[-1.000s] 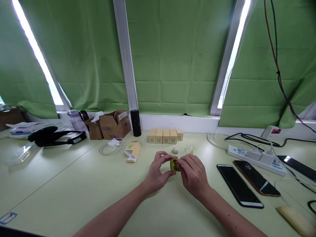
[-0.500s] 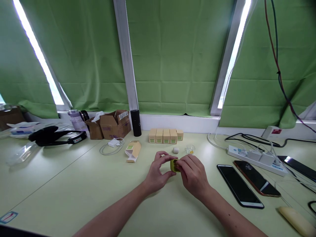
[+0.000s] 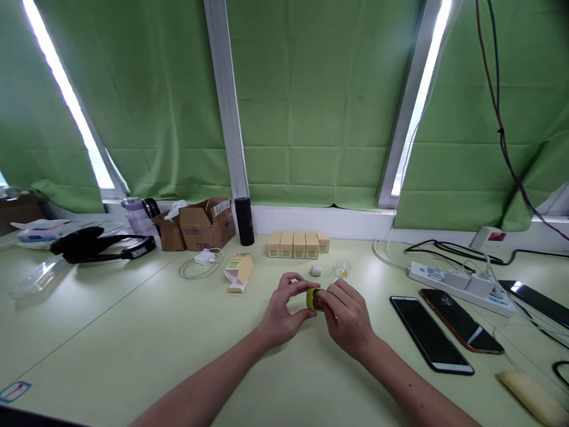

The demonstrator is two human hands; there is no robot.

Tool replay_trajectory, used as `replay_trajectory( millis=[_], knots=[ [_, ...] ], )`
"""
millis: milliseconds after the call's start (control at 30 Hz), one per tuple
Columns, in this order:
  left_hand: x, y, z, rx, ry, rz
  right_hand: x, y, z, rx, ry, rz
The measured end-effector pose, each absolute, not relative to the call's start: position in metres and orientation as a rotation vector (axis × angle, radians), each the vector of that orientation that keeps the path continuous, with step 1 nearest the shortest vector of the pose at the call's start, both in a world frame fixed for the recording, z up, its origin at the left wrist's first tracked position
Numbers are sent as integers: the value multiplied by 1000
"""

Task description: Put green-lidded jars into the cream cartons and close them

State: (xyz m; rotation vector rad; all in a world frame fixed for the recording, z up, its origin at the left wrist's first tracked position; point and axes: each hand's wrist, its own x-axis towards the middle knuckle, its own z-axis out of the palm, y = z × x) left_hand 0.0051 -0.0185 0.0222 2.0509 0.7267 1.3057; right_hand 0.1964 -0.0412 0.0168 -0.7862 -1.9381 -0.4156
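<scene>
Pinched between the thumb and fingers of my left hand [image 3: 284, 317] is a small yellow-green, hollow, box-like piece [image 3: 310, 299]. Its open side faces right. The fingertips of my right hand [image 3: 347, 314] are pressed together at that opening, partly inside it; whatever they grip there is hidden. Just beyond my hands lie a small white rounded piece [image 3: 316, 271] and a clear little cup [image 3: 342, 269] with something yellow in it. An opened tan carton [image 3: 239, 273] rests on the table to the left.
Several small tan boxes [image 3: 293, 244] stand in a row at the back, near a black cylinder [image 3: 244, 222]. Two phones [image 3: 431, 335] and a power strip [image 3: 462, 287] with cables lie to the right. A white charger [image 3: 205, 257] and cardboard box [image 3: 207, 228] are at left.
My right fingertips have shifted slightly at the opening of the yellow-green piece. My left hand keeps its hold, and the objects on the table stay where they were.
</scene>
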Motion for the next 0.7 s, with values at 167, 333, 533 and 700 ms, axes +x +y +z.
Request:
replay_trajectory(
  millis=[167,333,533,700],
  knots=[
    [4,-17,22,2063,738,1294,198,-38,14,-771,-1948,-419],
    [4,-18,24,2077,766,1285,204,-37,15,-751,-1972,-409],
    [1,-16,25,2070,841,1333,209,-41,18,-748,-1988,-344],
    [0,-13,25,2137,866,1391,206,-42,16,-811,-1982,-326]
  ],
)
